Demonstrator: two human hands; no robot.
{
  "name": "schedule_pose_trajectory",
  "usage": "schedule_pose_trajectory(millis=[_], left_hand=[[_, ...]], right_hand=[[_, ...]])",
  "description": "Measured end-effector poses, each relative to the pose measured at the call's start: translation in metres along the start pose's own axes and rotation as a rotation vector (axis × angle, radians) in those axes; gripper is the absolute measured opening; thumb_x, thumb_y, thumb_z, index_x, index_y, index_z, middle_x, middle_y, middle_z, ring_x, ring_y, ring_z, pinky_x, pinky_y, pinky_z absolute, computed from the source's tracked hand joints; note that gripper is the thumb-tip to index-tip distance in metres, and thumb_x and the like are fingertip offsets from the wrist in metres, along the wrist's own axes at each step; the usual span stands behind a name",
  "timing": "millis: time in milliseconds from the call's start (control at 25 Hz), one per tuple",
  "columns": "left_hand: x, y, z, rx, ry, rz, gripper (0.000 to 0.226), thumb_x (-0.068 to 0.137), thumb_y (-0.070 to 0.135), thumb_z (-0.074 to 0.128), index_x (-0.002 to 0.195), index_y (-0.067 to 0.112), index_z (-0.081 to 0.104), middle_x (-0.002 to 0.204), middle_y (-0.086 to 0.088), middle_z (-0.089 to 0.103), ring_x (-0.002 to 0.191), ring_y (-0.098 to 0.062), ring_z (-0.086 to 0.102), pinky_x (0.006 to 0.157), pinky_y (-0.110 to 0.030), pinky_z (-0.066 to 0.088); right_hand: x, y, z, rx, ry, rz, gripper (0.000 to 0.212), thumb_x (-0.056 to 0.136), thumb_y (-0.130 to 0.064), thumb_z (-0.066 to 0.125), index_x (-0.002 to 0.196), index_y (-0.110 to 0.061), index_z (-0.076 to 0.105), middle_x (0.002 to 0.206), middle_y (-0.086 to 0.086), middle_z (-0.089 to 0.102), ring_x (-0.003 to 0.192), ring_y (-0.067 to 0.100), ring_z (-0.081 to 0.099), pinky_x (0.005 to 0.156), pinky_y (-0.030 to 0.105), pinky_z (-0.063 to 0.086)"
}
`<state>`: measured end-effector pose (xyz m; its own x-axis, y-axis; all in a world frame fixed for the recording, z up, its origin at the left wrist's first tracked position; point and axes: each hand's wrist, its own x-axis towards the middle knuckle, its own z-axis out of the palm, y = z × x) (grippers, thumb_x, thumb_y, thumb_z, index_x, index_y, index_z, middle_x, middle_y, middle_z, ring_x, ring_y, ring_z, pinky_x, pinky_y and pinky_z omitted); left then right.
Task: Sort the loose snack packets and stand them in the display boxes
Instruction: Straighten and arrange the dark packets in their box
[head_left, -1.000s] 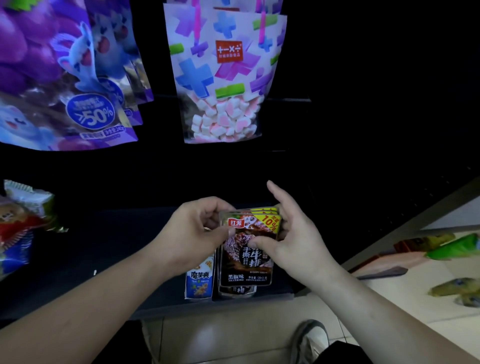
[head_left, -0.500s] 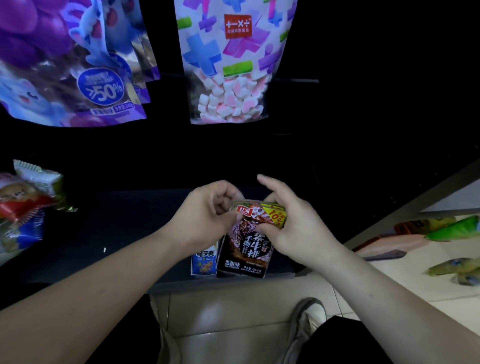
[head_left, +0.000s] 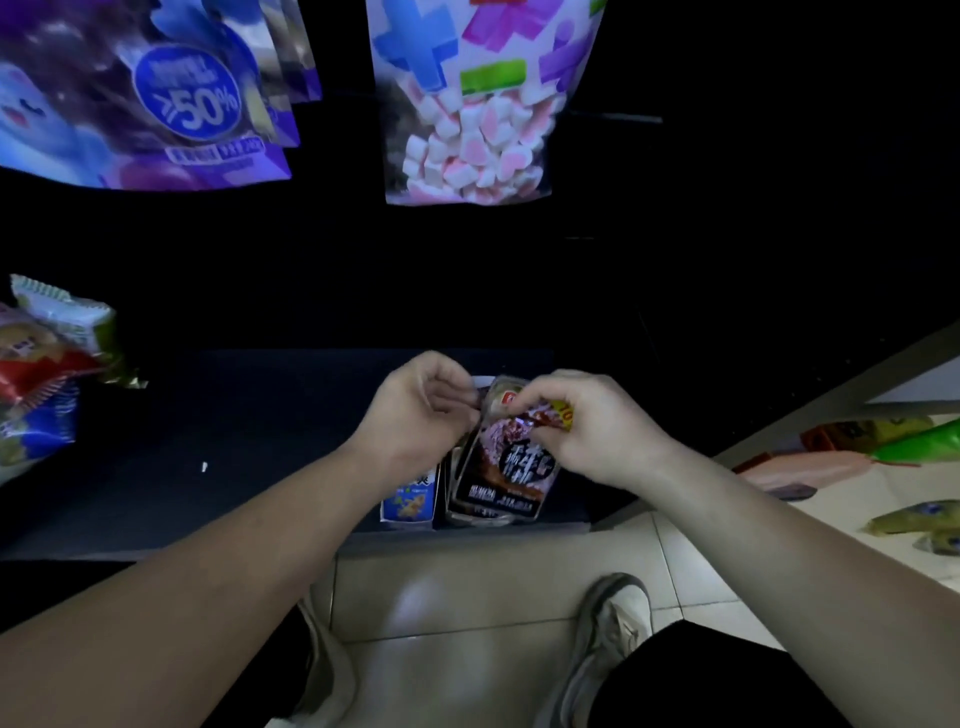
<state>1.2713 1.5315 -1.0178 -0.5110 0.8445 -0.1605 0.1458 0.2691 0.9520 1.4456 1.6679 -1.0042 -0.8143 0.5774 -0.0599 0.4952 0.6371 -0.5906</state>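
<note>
Packet position governs the next move: the dark snack packet (head_left: 506, 460) sits at lower centre of the frame, directly between the two hands, with its long axis running near vertical and tipped slightly, top edge toward upper left, bottom edge toward lower right. The right hand (head_left: 597, 426) pinches the packet's top right corner, fingers curled over the yellow corner flash, so it is closed on the packet. The left hand (head_left: 421, 410) is curled at the packet's top left edge; contact there looks likely, but the frame is blurred and a firm grip cannot be confirmed. The packet's lower edge rests among further dark packets standing in the display box (head_left: 566, 525) on the dark shelf (head_left: 249, 441). A blue packet (head_left: 410, 501) stands in the adjacent compartment, just left of the dark stack, under the left wrist. Both hands are equally near; the right hand controls tilt. Judgement: seating the packet calls for a downward push along its long axis, keeping it clear of the blue packet's compartment.
</note>
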Motion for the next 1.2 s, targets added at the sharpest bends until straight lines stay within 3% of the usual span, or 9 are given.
schedule_pose_trajectory(millis=[160, 280, 360, 520, 680, 880, 1000, 1080, 1200], left_hand=[[0.001, -0.048, -0.006, 0.077, 0.095, -0.192, 0.03, 0.092, -0.005, 0.061, 0.105, 0.022, 0.062, 0.111, 0.0, 0.064, 0.089, -0.012, 0.067, 0.079, -0.032, 0.06], [-0.005, -0.063, 0.001, 0.093, 0.055, -0.2, 0.037, 0.092, -0.004, 0.057, 0.098, 0.032, 0.061, 0.108, 0.008, 0.065, 0.083, -0.014, 0.066, 0.074, -0.03, 0.058], [-0.006, -0.072, 0.004, 0.122, 0.032, -0.178, 0.037, 0.09, -0.004, 0.057, 0.096, 0.032, 0.063, 0.105, 0.01, 0.066, 0.081, -0.012, 0.067, 0.068, -0.027, 0.056], [-0.012, -0.09, 0.021, 0.129, -0.141, -0.208, 0.032, 0.091, -0.005, 0.057, 0.103, 0.022, 0.067, 0.107, -0.001, 0.069, 0.088, -0.009, 0.067, 0.072, -0.012, 0.052], [-0.014, -0.114, 0.051, 0.149, -0.344, -0.24, 0.05, 0.093, -0.005, 0.058, 0.135, 0.021, 0.057, 0.123, -0.003, 0.064, 0.108, -0.009, 0.061, 0.085, -0.003, 0.046], [-0.012, -0.14, 0.061, 0.425, -0.352, -0.132, 0.057, 0.092, 0.011, 0.056, 0.144, 0.034, 0.051, 0.134, 0.007, 0.064, 0.121, -0.009, 0.06, 0.106, -0.028, 0.048], [-0.011, -0.144, 0.064, 0.431, -0.321, -0.123, 0.048, 0.086, 0.029, 0.057, 0.132, 0.04, 0.056, 0.122, 0.011, 0.069, 0.114, -0.008, 0.065, 0.1, -0.03, 0.052], [-0.013, -0.15, 0.066, 0.331, -0.285, -0.137, 0.045, 0.088, 0.032, 0.061, 0.131, 0.044, 0.056, 0.12, 0.01, 0.069, 0.111, -0.002, 0.065, 0.098, -0.027, 0.053], [-0.017, -0.155, 0.067, 0.253, -0.257, -0.138, 0.044, 0.094, 0.042, 0.062, 0.135, 0.054, 0.052, 0.122, 0.011, 0.066, 0.112, 0.003, 0.062, 0.095, -0.02, 0.051]], right_hand=[[0.023, 0.023, 0.013, 0.023, 0.005, 0.027, 0.034, 0.088, -0.011, 0.079, 0.099, -0.042, 0.07, 0.111, -0.013, 0.06, 0.105, 0.013, 0.062, 0.085, 0.04, 0.06], [0.038, 0.025, 0.031, 0.134, -0.083, 0.034, 0.035, 0.087, -0.009, 0.079, 0.094, -0.042, 0.071, 0.115, -0.012, 0.065, 0.109, 0.011, 0.064, 0.09, 0.039, 0.06], [0.041, 0.029, 0.047, 0.027, -0.13, 0.01, 0.032, 0.086, -0.01, 0.08, 0.099, -0.038, 0.073, 0.117, -0.012, 0.065, 0.113, 0.013, 0.062, 0.096, 0.037, 0.056], [0.041, 0.042, 0.073, -0.16, -0.082, -0.089, 0.031, 0.087, -0.007, 0.077, 0.106, -0.031, 0.074, 0.103, -0.016, 0.059, 0.106, 0.017, 0.062, 0.086, 0.032, 0.052], [0.038, 0.054, 0.095, -0.146, -0.111, -0.092, 0.031, 0.088, -0.01, 0.074, 0.11, -0.032, 0.073, 0.104, -0.016, 0.06, 0.101, 0.014, 0.06, 0.083, 0.035, 0.052], [0.03, 0.062, 0.107, -0.193, -0.191, -0.075, 0.032, 0.09, -0.013, 0.071, 0.108, -0.038, 0.063, 0.111, -0.015, 0.063, 0.104, 0.014, 0.06, 0.08, 0.034, 0.051], [0.035, 0.062, 0.101, 0.167, -0.232, 0.134, 0.042, 0.085, -0.005, 0.073, 0.093, -0.039, 0.051, 0.103, -0.01, 0.065, 0.094, 0.021, 0.067, 0.07, 0.044, 0.058], [0.039, 0.066, 0.088, 0.443, -0.151, 0.239, 0.048, 0.081, -0.003, 0.081, 0.093, -0.039, 0.053, 0.107, -0.008, 0.067, 0.099, 0.014, 0.065, 0.073, 0.032, 0.057], [0.038, 0.072, 0.075, 0.486, -0.132, 0.262, 0.047, 0.081, -0.016, 0.086, 0.108, -0.044, 0.059, 0.11, -0.008, 0.068, 0.101, 0.001, 0.06, 0.077, 0.011, 0.045]])
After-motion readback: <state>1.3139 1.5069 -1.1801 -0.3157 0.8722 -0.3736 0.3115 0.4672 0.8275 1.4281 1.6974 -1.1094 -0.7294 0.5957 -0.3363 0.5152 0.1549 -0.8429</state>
